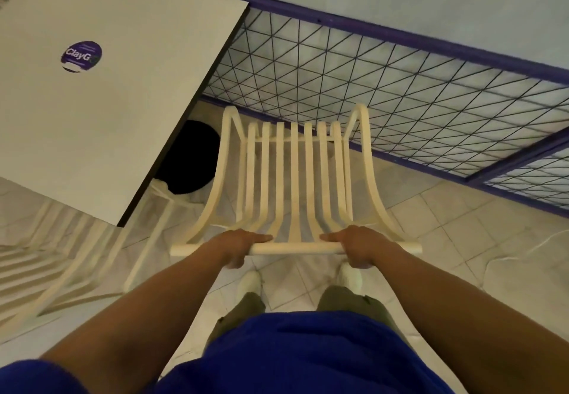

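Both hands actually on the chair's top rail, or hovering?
Touching. Head view: left hand and right hand each grip the chair's top rail, fingers curled round it.

One view only — camera worn on my head, wide-angle, aimed forward and steeply down. My forearms enter from the bottom edge. The fingers of my left hand and right hand sit just below frame centre, near the lens. The chair lies straight ahead and below — the table fills the upper left, the mesh railing crosses the upper right, floor tiles lie farthest down.
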Demonstrator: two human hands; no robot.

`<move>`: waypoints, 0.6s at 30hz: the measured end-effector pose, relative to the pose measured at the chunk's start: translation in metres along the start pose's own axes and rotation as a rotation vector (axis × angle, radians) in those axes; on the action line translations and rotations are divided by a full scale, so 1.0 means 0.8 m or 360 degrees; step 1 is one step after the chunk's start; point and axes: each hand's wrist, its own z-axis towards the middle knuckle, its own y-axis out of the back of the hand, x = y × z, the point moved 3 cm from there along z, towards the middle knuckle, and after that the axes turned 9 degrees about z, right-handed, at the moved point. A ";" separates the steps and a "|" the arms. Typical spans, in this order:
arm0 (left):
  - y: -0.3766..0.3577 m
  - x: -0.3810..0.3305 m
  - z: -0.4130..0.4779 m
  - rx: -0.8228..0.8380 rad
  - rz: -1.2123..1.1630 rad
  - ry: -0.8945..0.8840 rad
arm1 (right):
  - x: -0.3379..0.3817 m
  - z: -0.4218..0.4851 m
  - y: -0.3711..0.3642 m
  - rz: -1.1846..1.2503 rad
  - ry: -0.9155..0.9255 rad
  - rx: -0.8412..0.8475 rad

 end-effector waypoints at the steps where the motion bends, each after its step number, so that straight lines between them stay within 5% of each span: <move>1: 0.000 -0.005 0.001 0.0002 -0.0014 0.0010 | -0.006 0.002 0.003 -0.0016 0.0008 0.0007; 18: -0.003 -0.105 0.011 -0.0019 -0.0377 0.0242 | -0.087 0.021 0.090 -0.0430 0.0270 0.0182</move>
